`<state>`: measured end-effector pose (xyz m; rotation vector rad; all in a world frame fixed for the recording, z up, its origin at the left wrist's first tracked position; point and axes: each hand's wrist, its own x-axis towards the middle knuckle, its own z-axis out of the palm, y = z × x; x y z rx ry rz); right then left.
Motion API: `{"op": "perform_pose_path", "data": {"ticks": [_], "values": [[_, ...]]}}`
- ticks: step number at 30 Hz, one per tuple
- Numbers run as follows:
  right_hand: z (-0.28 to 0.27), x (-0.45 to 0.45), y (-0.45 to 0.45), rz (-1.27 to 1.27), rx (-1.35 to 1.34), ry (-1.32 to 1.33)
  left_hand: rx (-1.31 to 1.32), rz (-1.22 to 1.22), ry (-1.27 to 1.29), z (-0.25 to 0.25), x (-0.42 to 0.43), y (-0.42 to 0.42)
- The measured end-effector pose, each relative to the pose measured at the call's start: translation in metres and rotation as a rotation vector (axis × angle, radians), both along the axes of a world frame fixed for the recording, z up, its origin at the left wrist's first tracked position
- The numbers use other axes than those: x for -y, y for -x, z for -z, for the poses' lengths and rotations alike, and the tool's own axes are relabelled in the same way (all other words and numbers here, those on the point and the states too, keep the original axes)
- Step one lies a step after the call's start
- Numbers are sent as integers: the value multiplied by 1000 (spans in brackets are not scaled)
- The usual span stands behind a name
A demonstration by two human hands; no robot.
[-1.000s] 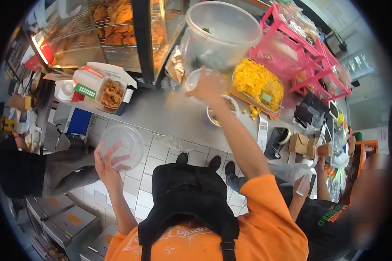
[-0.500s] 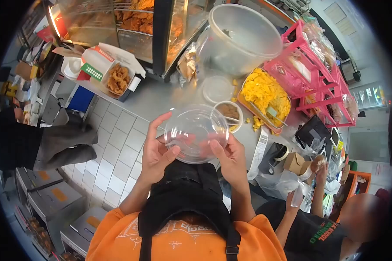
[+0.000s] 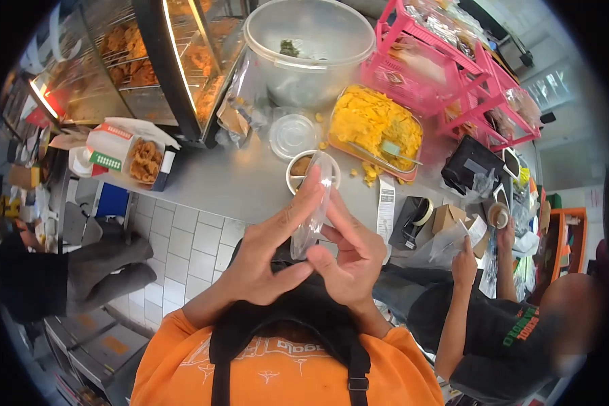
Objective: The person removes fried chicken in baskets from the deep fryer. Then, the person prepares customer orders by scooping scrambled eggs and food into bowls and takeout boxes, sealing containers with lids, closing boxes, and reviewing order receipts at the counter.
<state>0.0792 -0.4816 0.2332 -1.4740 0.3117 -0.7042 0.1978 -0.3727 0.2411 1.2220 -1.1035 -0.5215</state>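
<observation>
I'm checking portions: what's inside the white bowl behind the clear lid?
The white bowl shows brown food at upper left; the clear lid and left hand cover part of its inside.

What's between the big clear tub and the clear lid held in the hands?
In the head view, a round lid lies flat on the counter, with yellow bits beside it; then a white bowl, partly hidden by the held lid.
</observation>
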Motion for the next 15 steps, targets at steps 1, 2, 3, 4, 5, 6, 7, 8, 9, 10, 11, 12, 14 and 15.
{"op": "perform_pose_path", "data": {"ticks": [1,2,3,4,5,6,7,8,9,10,11,12,14,15], "values": [[-2,1,-3,42,-16,43,-256,85,42,-1,1,-4],[-2,2,-4,43,-22,42,-262,87,41,2,-2,-10],[-1,3,-3,51,-61,269,-310,116,47,7,-7,-17],[0,3,-4,53,-102,492,-361,142,51,11,-11,-22],[0,-2,-8,119,-139,612,-256,133,10,1,-11,-25],[0,-6,-9,118,-148,597,-265,134,-4,3,-10,-24],[0,-10,-10,139,-143,599,-335,76,78,6,-8,-23],[1,-13,-10,160,-136,603,-401,16,162,9,-6,-23],[4,-15,-11,158,-140,594,-404,14,153,12,-7,-26],[7,-17,-11,155,-132,544,-342,-16,162,14,-9,-29],[10,-18,-12,152,-122,497,-276,-45,173,15,-10,-31],[11,-18,-13,149,-119,492,-273,-48,169,16,-11,-32],[12,-18,-14,164,-85,507,-300,-106,131,17,-12,-30],[11,-18,-13,166,-88,508,-303,-104,131,18,-12,-30]]}}
